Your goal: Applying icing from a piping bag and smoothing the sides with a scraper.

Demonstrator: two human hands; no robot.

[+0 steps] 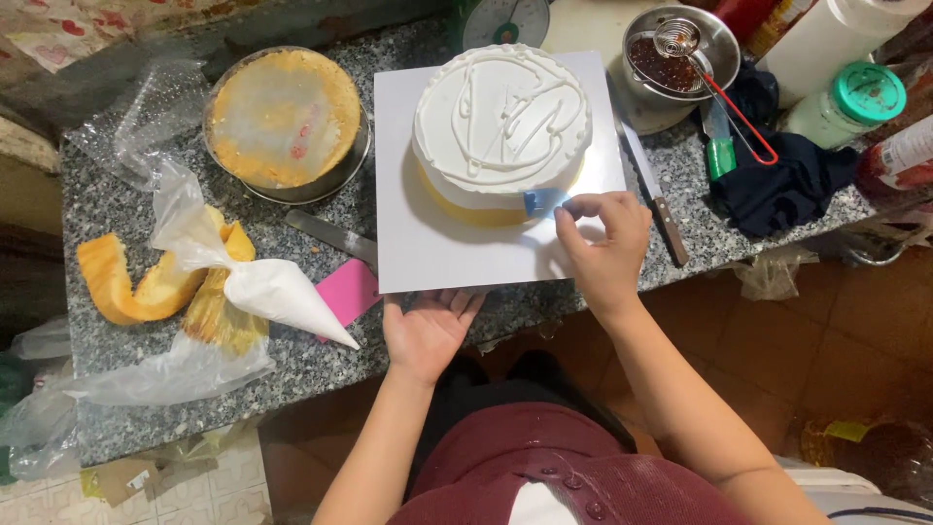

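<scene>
Granite counter [107, 209], viewed from above. At far left, yellow cake trimmings [121, 292] beside a filled white piping bag [277, 292], its tip pointing right toward a pink card [350, 290]. Behind these, a round tin [285, 122] holding a second cake layer. The left hand [428, 331], fingers spread flat, holds the near edge of a square white board [428, 243]. On the board stands a round cake [502, 126], white cream on top (its yellow side still bare in front). The right hand [603, 243] pinches a small blue scraper [544, 201] against that side. A knife [653, 194] lies just right of the board.
</scene>
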